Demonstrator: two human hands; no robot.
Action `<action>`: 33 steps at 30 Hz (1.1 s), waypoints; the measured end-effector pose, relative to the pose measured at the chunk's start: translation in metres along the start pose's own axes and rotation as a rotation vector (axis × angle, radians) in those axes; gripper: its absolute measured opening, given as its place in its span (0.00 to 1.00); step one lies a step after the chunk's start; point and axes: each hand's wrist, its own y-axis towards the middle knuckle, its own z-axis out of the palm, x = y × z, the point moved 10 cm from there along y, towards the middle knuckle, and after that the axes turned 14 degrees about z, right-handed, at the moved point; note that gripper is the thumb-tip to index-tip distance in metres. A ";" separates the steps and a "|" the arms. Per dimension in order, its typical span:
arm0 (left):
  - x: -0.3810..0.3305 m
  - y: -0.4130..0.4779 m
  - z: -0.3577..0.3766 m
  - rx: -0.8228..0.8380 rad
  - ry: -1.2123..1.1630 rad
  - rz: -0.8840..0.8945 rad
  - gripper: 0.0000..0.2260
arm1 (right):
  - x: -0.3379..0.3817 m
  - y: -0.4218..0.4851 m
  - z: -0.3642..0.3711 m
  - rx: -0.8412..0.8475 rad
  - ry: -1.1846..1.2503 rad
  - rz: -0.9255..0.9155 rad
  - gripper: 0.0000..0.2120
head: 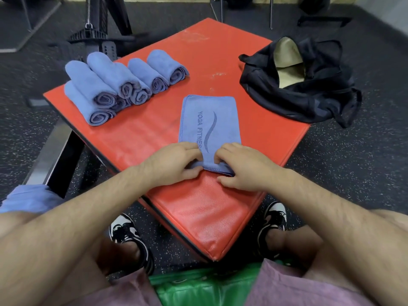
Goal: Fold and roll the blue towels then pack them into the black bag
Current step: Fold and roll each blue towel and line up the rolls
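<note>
A folded blue towel (209,120) printed "YOGA FITNESS" lies flat in the middle of the red pad (154,133). Its near end is turned over into a small roll. My left hand (174,164) grips that roll from the left, fingers curled over it. My right hand (242,166) grips it from the right, thumb under the edge. Several rolled blue towels (114,85) are stacked at the pad's far left. The black bag (302,93) lies open at the pad's far right corner, its pale lining showing.
More blue cloth (28,198) lies at the left on my knee. A metal bench frame (55,149) runs under the pad's left side. Gym equipment (99,38) stands behind. Speckled black floor surrounds the pad; my shoes (125,233) are below and a green pad (205,283) is under me.
</note>
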 end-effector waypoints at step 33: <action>0.016 -0.013 -0.015 -0.095 0.053 -0.036 0.08 | -0.029 0.007 -0.020 -0.084 0.070 0.085 0.08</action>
